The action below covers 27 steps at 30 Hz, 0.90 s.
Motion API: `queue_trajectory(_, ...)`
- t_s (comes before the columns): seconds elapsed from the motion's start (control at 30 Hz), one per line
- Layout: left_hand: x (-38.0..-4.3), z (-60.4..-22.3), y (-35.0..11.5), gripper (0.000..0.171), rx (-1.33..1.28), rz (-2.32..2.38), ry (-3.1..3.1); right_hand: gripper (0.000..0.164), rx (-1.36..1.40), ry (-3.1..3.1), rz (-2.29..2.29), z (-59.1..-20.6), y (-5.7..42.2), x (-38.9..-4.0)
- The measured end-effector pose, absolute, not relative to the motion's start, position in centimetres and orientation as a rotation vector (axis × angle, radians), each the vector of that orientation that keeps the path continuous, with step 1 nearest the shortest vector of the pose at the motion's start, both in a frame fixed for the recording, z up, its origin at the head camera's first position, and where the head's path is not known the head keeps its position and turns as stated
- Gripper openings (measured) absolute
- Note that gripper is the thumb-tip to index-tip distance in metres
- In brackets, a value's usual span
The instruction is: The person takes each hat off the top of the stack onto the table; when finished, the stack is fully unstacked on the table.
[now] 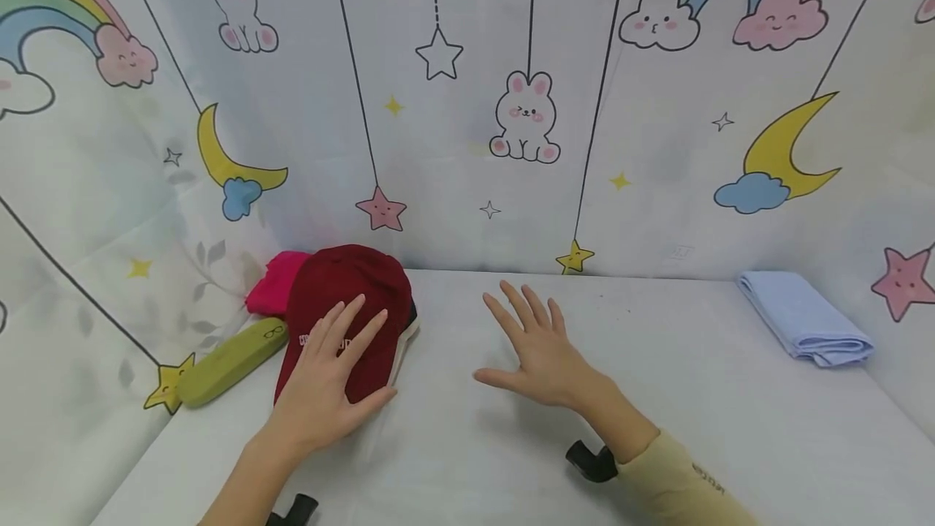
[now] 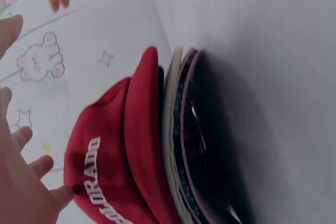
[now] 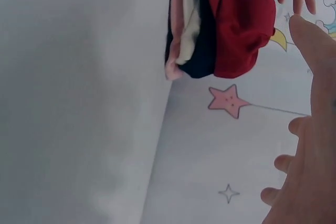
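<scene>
A dark red cap [image 1: 365, 282] with white lettering tops a stack of caps at the left of the white table. Under it, the left wrist view shows the edges of a cream cap [image 2: 170, 129] and others, dark and pink. My left hand [image 1: 321, 388] is spread over the front of the red cap, covering part of its lettering in the head view. Held out over the middle of the table, my right hand [image 1: 544, 360] has its fingers spread and nothing in them. The right wrist view shows the stack's far side, with the red cap [image 3: 244, 30] outermost.
An olive-green glasses case [image 1: 234, 362] lies left of the caps, with a bright pink folded cloth [image 1: 276, 284] behind it. Far right on the table [image 1: 657, 331] is a folded light blue cloth [image 1: 807, 319]. A patterned white curtain [image 1: 453, 144] stands behind.
</scene>
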<state>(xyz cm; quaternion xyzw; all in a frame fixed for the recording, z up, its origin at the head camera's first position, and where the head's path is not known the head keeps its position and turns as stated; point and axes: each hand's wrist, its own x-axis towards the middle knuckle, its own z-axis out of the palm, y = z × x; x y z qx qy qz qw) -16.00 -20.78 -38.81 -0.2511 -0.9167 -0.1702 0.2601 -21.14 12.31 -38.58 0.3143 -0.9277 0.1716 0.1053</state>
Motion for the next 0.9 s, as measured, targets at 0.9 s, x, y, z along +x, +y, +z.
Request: queue_trajectory(0.9, -17.7, -40.1, -29.5, 0.112, -0.374, -1.023, -2.404, 0.097, 0.972, -2.541, 0.881, -37.4, 2.7, -24.7)
